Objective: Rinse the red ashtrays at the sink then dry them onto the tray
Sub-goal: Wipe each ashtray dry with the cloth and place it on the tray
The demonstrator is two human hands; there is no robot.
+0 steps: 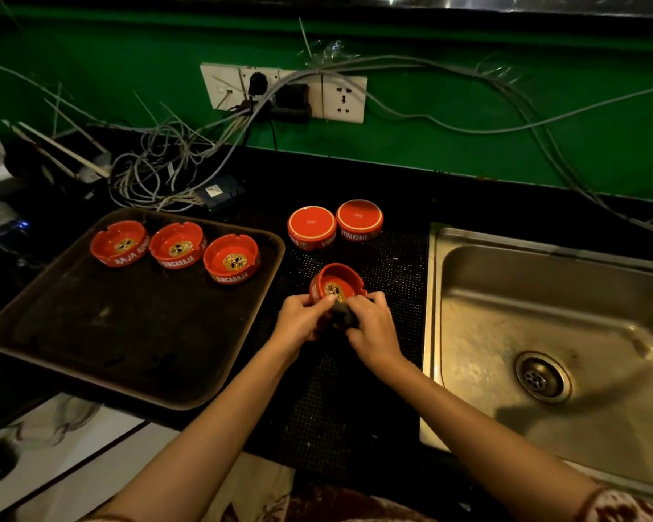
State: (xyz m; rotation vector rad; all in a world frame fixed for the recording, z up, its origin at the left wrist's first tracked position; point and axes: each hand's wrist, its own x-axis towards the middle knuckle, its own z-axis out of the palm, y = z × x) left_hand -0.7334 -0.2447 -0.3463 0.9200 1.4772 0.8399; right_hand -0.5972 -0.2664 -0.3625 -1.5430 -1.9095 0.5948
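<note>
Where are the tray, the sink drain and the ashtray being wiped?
tray (91, 333): head view, bare dark floor of it.
sink drain (542, 377): head view, centre of the strainer.
held ashtray (338, 284): head view, red inside of the bowl.

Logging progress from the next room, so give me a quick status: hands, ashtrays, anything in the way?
Left hand holding ashtray; right hand wiping it with dark cloth. Three ashtrays on tray, two upside down on mat. Nothing blocking the tray.
</note>
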